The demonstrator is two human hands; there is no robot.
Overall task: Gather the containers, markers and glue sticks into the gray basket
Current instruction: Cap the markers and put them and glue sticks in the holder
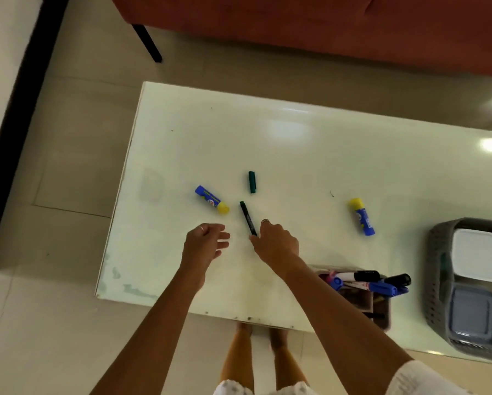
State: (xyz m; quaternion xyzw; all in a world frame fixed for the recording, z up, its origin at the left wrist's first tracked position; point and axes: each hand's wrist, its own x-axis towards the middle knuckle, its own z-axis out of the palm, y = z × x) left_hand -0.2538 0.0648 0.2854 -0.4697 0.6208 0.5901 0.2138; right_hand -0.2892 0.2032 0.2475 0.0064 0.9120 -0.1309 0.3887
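On the white table (310, 155), near its front edge, my right hand (277, 243) pinches the near end of a green marker (247, 218); the uncapped tip points away from me, the barrel lying on or just above the tabletop, I cannot tell which.

My left hand (203, 240): just beside the marker, over the table, fingers spread and relaxed, holding nothing.

Green cap (252, 182): lying on the table beyond the marker's tip, apart from it.

Left glue stick (212, 199): blue body, yellow cap, lying flat to the left of the marker tip, cap end toward the marker.

Right glue stick (363, 216): same colours, lying flat well to the right of my right hand, cap end away from me.

Marker holder (380, 309): at the front edge under my right forearm, holding several markers (380, 287) with blue and black caps.

Gray basket (438, 280): at the table's right end, partly cut off by the frame edge. Inside: a white-lidded container (480, 255) at the far end and a gray-lidded container (471, 312) at the near end.
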